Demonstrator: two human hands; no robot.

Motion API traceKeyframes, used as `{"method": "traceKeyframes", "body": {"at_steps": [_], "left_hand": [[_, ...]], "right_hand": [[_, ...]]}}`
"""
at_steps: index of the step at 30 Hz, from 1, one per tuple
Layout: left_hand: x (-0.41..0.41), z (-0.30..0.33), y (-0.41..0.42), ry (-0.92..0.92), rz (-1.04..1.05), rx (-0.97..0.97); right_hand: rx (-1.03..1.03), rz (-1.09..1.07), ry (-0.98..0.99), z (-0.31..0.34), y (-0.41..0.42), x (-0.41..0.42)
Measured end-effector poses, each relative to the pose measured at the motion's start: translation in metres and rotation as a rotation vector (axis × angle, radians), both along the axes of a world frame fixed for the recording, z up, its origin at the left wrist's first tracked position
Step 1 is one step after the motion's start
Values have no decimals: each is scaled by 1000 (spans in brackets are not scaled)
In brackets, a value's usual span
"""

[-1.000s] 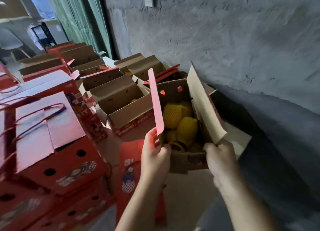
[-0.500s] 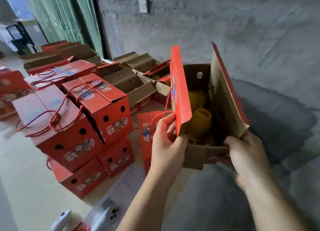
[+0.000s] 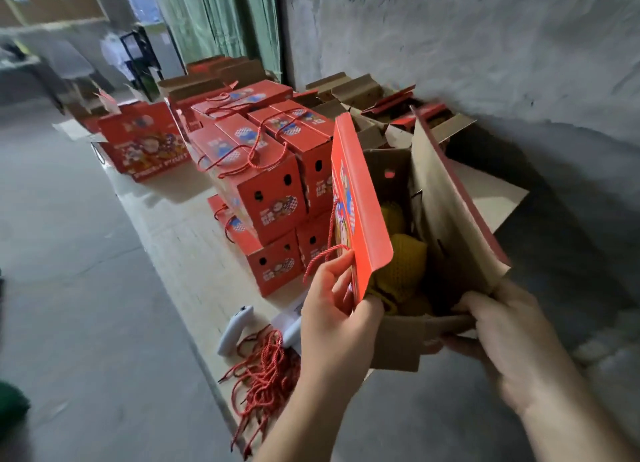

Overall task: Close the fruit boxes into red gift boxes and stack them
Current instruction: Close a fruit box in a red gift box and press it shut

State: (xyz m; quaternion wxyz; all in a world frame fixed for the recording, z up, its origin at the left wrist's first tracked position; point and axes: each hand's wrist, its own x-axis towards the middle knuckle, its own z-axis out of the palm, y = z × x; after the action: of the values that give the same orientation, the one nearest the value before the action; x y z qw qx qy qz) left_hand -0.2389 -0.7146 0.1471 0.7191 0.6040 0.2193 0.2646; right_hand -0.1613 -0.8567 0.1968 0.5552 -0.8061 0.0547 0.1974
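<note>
Beside closed stack (image 3: 273, 184): left hand (image 3: 336, 319) pinches red flap (image 3: 360, 212); right hand (image 3: 502, 337) grips open box (image 3: 398, 343) edge.

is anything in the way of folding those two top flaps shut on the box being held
Nothing visible blocks them. The left hand grips the red flap and the right hand holds the box by the brown flap. The netted yellow fruit sits below the rim, and the red cord hangs outside.

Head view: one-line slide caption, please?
Both hands, left and right, hold an open fruit box beside stacked red gift boxes.
</note>
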Motion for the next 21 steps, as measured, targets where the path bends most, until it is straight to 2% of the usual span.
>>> {"method": "traceKeyframes", "body": {"at_steps": [13,21], "left_hand": [[-175,-23,137,97,-77,3],[-241,-27,224,144,-22,-2]], "right_hand": [[3,-132,-14,-25,128,-185],[68,-81,0,-50,211,-239]]}}
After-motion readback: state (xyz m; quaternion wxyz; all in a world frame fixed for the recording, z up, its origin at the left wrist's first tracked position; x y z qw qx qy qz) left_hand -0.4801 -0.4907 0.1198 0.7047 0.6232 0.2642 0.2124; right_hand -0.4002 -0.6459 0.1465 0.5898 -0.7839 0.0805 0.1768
